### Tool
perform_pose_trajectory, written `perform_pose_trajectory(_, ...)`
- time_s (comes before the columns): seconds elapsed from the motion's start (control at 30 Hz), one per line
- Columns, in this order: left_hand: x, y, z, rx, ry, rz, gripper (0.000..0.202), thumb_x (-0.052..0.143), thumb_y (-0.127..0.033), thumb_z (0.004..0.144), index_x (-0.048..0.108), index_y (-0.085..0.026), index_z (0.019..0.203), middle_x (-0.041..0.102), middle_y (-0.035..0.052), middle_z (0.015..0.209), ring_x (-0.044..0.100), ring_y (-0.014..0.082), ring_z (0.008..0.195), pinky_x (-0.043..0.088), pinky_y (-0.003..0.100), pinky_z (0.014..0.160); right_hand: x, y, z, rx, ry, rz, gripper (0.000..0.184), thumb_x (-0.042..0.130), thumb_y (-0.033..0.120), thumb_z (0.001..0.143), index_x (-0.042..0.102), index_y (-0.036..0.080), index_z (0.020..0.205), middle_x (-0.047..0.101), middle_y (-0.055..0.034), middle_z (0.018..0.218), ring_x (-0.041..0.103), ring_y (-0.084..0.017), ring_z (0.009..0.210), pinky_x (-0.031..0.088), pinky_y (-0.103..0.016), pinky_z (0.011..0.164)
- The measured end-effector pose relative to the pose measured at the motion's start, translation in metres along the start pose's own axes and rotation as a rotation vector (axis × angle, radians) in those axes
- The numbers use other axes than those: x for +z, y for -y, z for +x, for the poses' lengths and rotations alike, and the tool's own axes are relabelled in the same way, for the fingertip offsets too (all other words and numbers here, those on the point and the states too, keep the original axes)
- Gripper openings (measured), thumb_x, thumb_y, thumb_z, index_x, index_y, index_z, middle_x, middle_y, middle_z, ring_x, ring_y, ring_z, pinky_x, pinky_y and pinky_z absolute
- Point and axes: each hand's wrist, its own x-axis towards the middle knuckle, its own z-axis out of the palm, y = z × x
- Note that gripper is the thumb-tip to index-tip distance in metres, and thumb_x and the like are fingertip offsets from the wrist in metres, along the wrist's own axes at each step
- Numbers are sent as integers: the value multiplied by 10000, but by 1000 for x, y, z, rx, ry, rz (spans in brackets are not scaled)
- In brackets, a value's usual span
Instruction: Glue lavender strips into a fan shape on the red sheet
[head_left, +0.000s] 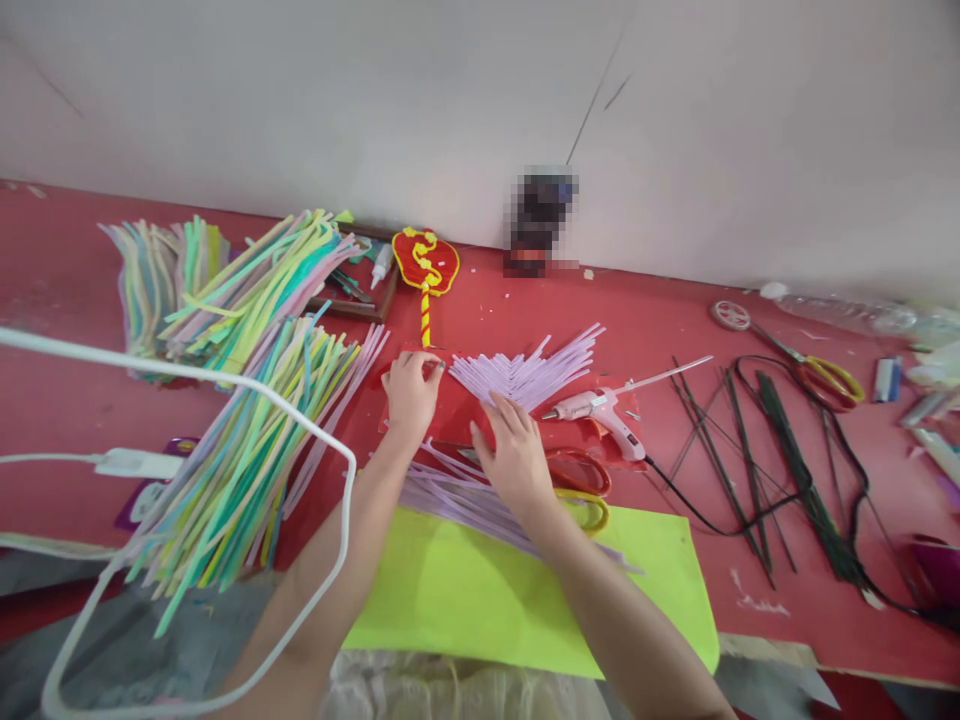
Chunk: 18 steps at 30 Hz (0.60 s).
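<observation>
Nearest to me, a lime-green sheet [480, 600] lies at the table edge, with loose lilac strips [465, 495] spread across its far side under the forearms. My right hand [516, 455] lies flat, fingers together, pressing on the near edge of a red card [457, 410]. My left hand [411, 388] pinches that card's left corner; I cannot tell whether a strip is between the fingertips. The two hands are set apart, one at each side of the work.

On the card, a chevron fan of lilac strips [525, 372] is already laid, covering roughly its right half; the left half shows bare red, so I judge the laying part-done. A glue gun [604, 412] rests just right of the fan, orange-handled scissors [577, 475] near it. Left, pastel strip bundles [247, 400] remain in quantity. Farther back stands a finished red-and-yellow fan ornament [425, 265]; green wires [795, 470] lie to the right.
</observation>
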Motion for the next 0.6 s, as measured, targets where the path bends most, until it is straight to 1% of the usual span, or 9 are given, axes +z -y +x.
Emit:
perform_pose_trajectory(0.07,1,0,-1,-3,30,20,63,609,-237,841,637,-234,897,673,32,1002,601,226,967,403,378,866,11,3,-7,6,59,-37,441,426,315,941,531,62,1286,497,-184,1388,419,-273,1311,381,-427,1052)
perform_pose_trajectory(0.13,3,-1,-2,1,50,41,57,624,-257,833,638,-234,884,672,29,984,598,226,967,399,373,861,17,4,-12,8,106,-62,524,413,357,946,460,31,1354,422,-200,1446,337,-285,1376,334,-458,1100)
perform_pose_trajectory(0.2,5,-2,-3,1,60,62,68,632,-288,830,636,-229,864,670,32,977,594,227,964,396,374,863,20,5,-15,17,131,-84,577,399,397,949,424,12,1378,385,-210,1466,289,-292,1402,294,-477,1126)
perform_pose_trajectory(0.37,7,-3,-4,9,56,90,129,638,-346,824,624,-223,860,661,45,984,582,236,978,391,388,884,17,7,-14,39,168,-125,616,362,421,958,387,-7,1399,338,-213,1486,260,-286,1416,253,-478,1148)
perform_pose_trajectory(0.5,8,-4,-6,43,42,124,141,653,-335,815,610,-224,890,646,59,995,573,250,988,394,411,889,17,8,-14,55,189,-132,609,349,417,960,388,2,1402,333,-213,1489,266,-290,1414,253,-482,1144)
perform_pose_trajectory(0.6,9,-3,-7,57,39,155,143,659,-321,812,602,-227,903,638,61,998,568,255,991,400,414,883,17,8,-14,50,178,-127,594,346,400,961,364,27,1423,336,-202,1491,265,-292,1414,252,-508,1138)
